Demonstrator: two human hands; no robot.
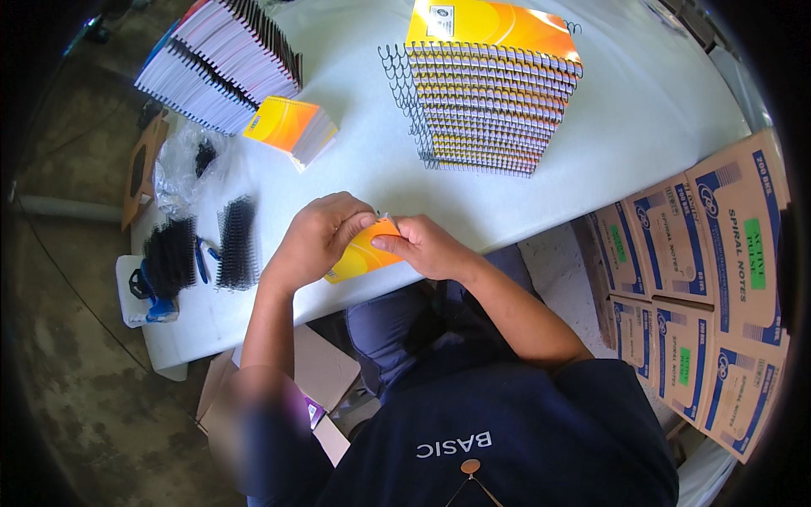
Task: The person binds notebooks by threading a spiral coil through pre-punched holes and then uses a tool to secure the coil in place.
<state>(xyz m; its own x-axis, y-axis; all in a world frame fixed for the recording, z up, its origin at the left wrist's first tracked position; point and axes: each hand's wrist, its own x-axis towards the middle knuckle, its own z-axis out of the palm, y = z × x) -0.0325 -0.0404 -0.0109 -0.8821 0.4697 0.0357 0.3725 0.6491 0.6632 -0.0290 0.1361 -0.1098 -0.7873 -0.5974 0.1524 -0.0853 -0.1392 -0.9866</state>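
Navy cloth shirt [541, 431]: nearest.
White cloth-covered table [359, 173]: near edge rising rightward, open room up to tall stack of yellow-covered wire-bound notebooks [490, 110].
Yellow-orange rectangular paper booklet [361, 258]: over near edge, cover up, long axis slanting up-right.
Left hand [325, 235]: curled, pinching upper edge.
Right hand [432, 249]: gripping, thumb on cover.

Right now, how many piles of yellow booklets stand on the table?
2: the tall pile at the back and the small pile to its left. Others could be hidden.
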